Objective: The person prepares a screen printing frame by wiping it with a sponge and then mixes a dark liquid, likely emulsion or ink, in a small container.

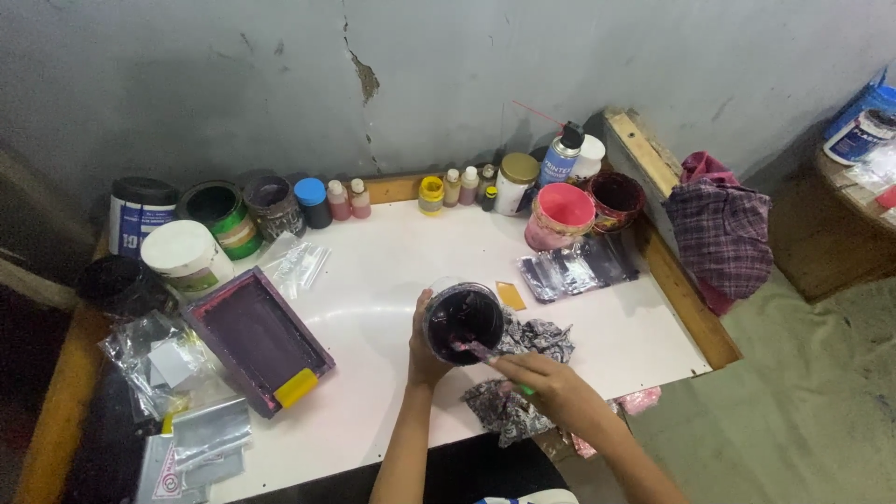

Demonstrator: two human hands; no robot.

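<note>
White glossy tabletop point(392, 280); dark purple ink in round plastic cup point(464, 322), centre; pink round bucket point(560, 215) upper right; maroon-and-grey checked cloth point(723, 233) far right; purple-stained rectangular tray point(257, 338), yellow corner, left.

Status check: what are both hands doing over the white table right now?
Left hand grips dark cup. Right hand works a stick inside. Stained rag beneath.

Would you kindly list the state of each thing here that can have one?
Round clear plastic cup: lidless, tilted, smeared dark purple, held in left hand.
Right hand: gripping a stirring stick inside it.
Pink bucket: open.
Green tin: open.
White tub: lidded.
Crumpled stained rag: under the right hand.
</note>
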